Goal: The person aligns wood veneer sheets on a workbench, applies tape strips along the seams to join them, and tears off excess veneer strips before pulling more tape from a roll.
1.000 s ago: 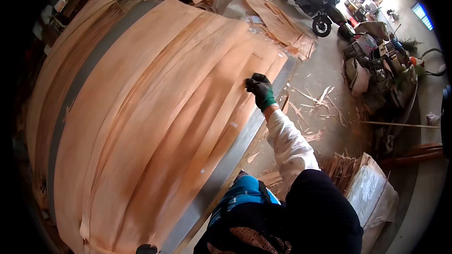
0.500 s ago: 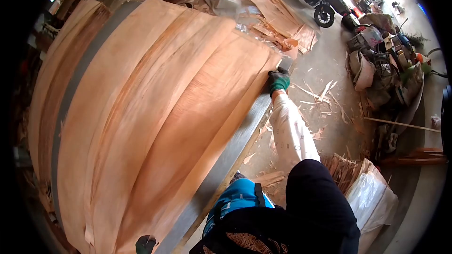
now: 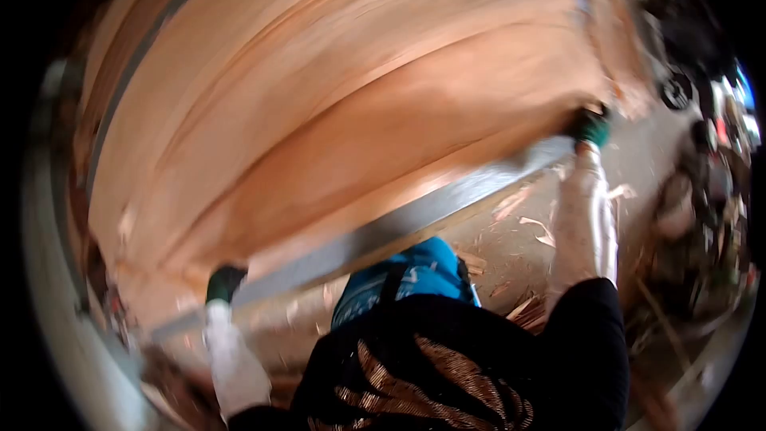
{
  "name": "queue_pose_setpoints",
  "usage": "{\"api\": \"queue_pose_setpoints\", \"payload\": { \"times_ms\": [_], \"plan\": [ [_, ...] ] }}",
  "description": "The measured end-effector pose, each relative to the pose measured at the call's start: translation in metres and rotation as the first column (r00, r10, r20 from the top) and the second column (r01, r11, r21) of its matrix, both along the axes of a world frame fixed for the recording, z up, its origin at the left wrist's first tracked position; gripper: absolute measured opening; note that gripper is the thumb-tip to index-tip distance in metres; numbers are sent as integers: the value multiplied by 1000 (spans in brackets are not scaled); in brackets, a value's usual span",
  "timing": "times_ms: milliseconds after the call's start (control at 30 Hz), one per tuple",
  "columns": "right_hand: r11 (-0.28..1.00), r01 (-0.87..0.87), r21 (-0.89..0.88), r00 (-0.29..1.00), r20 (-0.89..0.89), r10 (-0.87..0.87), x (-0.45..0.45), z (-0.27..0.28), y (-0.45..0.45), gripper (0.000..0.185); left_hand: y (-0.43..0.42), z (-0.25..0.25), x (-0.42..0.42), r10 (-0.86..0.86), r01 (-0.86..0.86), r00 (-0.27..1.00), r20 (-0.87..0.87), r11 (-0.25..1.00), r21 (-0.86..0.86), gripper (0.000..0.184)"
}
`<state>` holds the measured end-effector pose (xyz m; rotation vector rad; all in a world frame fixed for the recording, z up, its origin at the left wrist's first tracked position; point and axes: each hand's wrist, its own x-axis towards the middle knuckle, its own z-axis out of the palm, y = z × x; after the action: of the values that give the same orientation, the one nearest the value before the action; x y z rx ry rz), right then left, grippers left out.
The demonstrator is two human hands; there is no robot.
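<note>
A wide, thin wood veneer sheet point(image 3: 383, 136), pinkish-tan and rippled, lies on top of other veneer sheets on a grey-topped table point(image 3: 351, 241). My right hand point(image 3: 591, 124), in a dark glove with a green cuff, is closed on the sheet's near right corner. At the near left corner my left hand point(image 3: 226, 282), gloved alike, is closed on the sheet's edge; motion blurs its fingers. Between the two hands the near edge of the veneer lies back from the table's front edge, leaving a grey strip bare.
More veneer sheets point(image 3: 132, 40) lie beyond a grey strip at the far left. Wood scraps point(image 3: 538, 231) litter the floor below the table. Piled clutter point(image 3: 710, 207) stands at the right, with a dark wheeled vehicle point(image 3: 686, 40) behind it.
My view has turned, so the table's front edge now runs more nearly crosswise. My left hand has come further into view at the near left corner; my right hand stays at the right corner.
</note>
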<state>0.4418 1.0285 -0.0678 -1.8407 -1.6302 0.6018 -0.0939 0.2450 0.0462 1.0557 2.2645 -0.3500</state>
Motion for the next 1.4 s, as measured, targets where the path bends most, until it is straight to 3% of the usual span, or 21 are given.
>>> {"api": "queue_pose_setpoints", "payload": {
  "times_ms": [33,67,133,200,233,333,367,500,567,600,900,1033,1100,1133,1167,1200,1267,1300,1333,1367,1400],
  "plan": [
    [999,3,52,995,104,-8,-12,23,-9,47,1,3,5,17,-15,999,-33,997,77,33],
    [985,57,-161,923,385,9,-10,29,4,53,6,2,6,33,-22,997,-71,987,160,32],
    [991,-33,126,961,275,-3,-11,32,-1,48,59,52,42,415,-390,909,-35,878,278,38],
    [946,-179,271,944,319,87,-16,51,-10,43,47,44,40,419,-383,902,-107,890,248,44],
    [967,-174,187,971,193,138,-24,58,-18,46,46,38,41,411,-389,902,-134,907,161,44],
    [995,-77,63,973,221,61,-11,44,3,34,52,35,46,382,-373,897,-224,924,83,45],
    [997,-61,-36,994,93,64,-11,42,5,33,56,38,46,378,-390,890,-255,921,3,46],
    [991,-102,-84,928,350,125,-10,47,11,38,52,30,48,359,-366,898,-254,930,21,49],
    [987,-100,-124,952,276,131,-7,47,12,41,51,25,45,426,-456,871,-244,886,-79,51],
    [983,-107,-146,956,256,142,-1,41,19,42,51,26,47,409,-425,870,-276,905,2,49],
    [950,-154,-271,859,438,264,7,38,38,38,51,0,38,374,-395,862,-342,919,8,53],
    [984,-22,-176,890,445,100,14,43,31,42,75,13,38,419,-464,868,-266,875,-136,53],
    [976,-181,119,953,267,144,17,72,0,45,72,11,34,453,-499,848,-275,858,-124,53],
    [956,-215,200,903,412,117,13,70,4,48,72,17,35,479,-507,844,-241,859,-70,52],
    [895,-373,243,852,472,226,-29,103,-42,48,66,7,32,491,-511,843,-218,859,-41,50],
    [794,-559,238,829,169,533,-43,77,-34,43,69,14,32,506,-523,839,-201,851,-41,48],
    [449,-885,123,447,-49,893,-132,60,-174,32,67,11,33,514,-522,837,-188,853,7,49],
    [241,-969,60,223,-217,950,-177,52,-244,27,68,15,32,499,-513,850,-169,857,-49,49],
    [45,-998,33,44,-37,998,-245,136,-358,26,63,6,33,466,-478,865,-186,878,-24,45],
    [-116,-993,36,-118,-60,991,-279,147,-416,27,60,13,36,465,-464,875,-135,885,44,40],
    [-143,-987,-67,-131,-158,979,-308,152,-464,22,53,12,36,435,-430,891,-127,900,70,37]
  ]
}}
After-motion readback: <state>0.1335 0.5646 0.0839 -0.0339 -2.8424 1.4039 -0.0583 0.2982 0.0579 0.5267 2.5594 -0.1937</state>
